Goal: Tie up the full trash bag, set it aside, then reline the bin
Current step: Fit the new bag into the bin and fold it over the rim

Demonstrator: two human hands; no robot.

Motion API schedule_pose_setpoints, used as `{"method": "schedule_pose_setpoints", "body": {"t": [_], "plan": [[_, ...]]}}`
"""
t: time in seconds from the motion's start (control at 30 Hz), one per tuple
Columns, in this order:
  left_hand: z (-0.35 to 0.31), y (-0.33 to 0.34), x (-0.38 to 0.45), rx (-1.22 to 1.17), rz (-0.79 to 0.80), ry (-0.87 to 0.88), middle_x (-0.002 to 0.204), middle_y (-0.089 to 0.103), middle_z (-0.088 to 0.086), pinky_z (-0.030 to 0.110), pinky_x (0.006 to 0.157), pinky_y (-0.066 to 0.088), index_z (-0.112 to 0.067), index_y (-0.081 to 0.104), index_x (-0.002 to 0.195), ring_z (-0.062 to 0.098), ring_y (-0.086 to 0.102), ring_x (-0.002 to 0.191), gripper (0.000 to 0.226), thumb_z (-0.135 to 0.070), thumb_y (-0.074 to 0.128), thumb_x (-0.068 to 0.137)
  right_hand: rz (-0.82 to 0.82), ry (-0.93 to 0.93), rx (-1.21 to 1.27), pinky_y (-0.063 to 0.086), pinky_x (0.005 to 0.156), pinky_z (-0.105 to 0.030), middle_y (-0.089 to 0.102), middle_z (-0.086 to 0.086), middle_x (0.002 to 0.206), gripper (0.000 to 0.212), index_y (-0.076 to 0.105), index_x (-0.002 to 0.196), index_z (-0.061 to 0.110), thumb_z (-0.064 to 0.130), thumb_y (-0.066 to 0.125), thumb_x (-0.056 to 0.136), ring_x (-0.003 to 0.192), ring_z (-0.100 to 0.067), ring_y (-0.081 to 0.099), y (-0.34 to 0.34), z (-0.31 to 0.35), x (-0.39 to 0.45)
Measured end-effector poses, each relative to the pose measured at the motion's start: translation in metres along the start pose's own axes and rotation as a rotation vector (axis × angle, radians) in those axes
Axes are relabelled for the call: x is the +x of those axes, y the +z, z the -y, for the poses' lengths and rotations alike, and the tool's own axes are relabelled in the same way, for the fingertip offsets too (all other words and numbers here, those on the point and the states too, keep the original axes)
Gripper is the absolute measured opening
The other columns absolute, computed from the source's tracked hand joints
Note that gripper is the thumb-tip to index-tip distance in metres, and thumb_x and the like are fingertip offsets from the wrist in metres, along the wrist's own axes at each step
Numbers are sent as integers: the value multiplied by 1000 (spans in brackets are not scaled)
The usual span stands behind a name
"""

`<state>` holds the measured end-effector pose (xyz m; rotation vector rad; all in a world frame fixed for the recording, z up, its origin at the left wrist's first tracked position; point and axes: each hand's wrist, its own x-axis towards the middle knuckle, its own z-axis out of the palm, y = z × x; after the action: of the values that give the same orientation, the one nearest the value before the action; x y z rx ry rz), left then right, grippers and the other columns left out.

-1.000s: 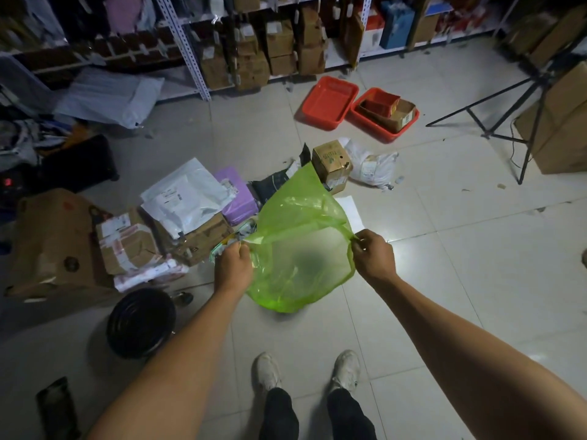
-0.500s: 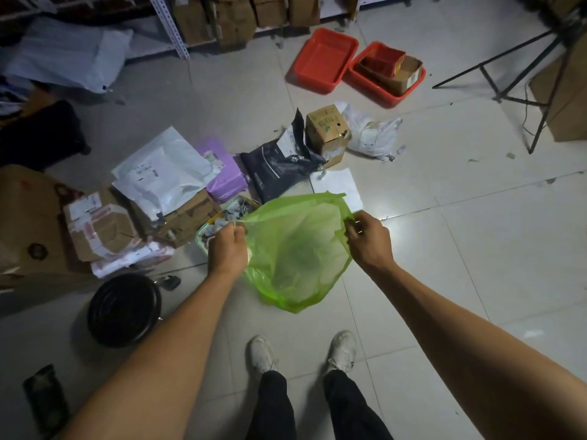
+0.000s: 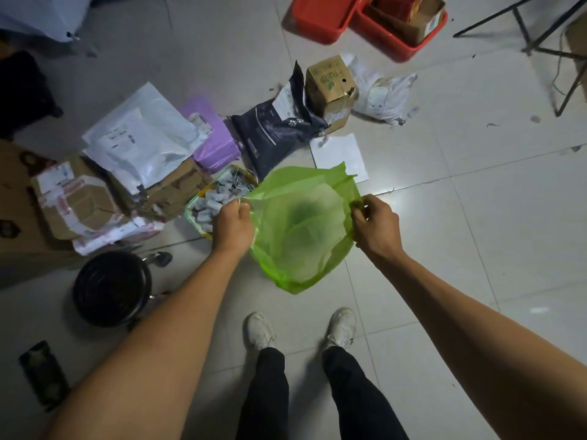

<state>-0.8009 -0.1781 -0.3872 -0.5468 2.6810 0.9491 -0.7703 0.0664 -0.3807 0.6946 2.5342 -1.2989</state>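
I hold an empty, translucent green trash bag (image 3: 301,230) spread wide at its mouth above the tiled floor. My left hand (image 3: 233,222) pinches the rim on the left, and my right hand (image 3: 374,225) pinches the rim on the right. The bag's bottom hangs toward my feet. A round black bin (image 3: 111,287) stands on the floor to the lower left, with no liner visible in it. Behind my left hand lies a full greenish bag (image 3: 211,201) packed with small white items, partly hidden by my hand.
Cardboard boxes (image 3: 79,201), white and purple mailers (image 3: 143,138) and a dark parcel (image 3: 273,131) lie in a heap ahead. Two red trays (image 3: 320,20) sit further back. Tripod legs (image 3: 540,49) stand at the upper right. My white shoes (image 3: 260,328) are below the bag.
The bag's upper flap has come down and its mouth has spread wider between my hands. My view has tilted down, so the shelves have left the frame.
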Motion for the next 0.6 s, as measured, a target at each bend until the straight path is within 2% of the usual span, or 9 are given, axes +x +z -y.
{"method": "schedule_pose_setpoints", "body": {"t": [0.23,0.4,0.5,0.6], "plan": [[7,16,18,-33,23,-52,102,62,33,37,70,34,7,56,90,44,58,94,33,-21,42,101,35,25,-10,57,60,-49,64,-4,65,16,57,76,22,22,46,88,61,-34,63,16,-10,11],[19,36,35,-21,9,-52,101,62,31,35,71,30,4,57,89,42,58,95,32,-22,42,101,28,6,-35,56,65,-49,64,-1,66,15,56,78,21,23,48,89,65,-33,63,33,-23,32],[30,48,46,-22,-7,-48,102,63,29,36,73,34,2,58,90,42,58,96,32,-22,41,102,15,-5,-67,54,67,-43,63,-1,68,14,57,80,18,21,49,92,68,-29,60,47,-35,45],[42,60,59,-30,-23,-38,95,63,28,36,68,33,-8,49,79,42,58,90,27,-22,41,101,-10,-16,-99,47,63,-35,59,4,66,14,58,83,16,19,49,93,68,-25,56,60,-51,56]]}}
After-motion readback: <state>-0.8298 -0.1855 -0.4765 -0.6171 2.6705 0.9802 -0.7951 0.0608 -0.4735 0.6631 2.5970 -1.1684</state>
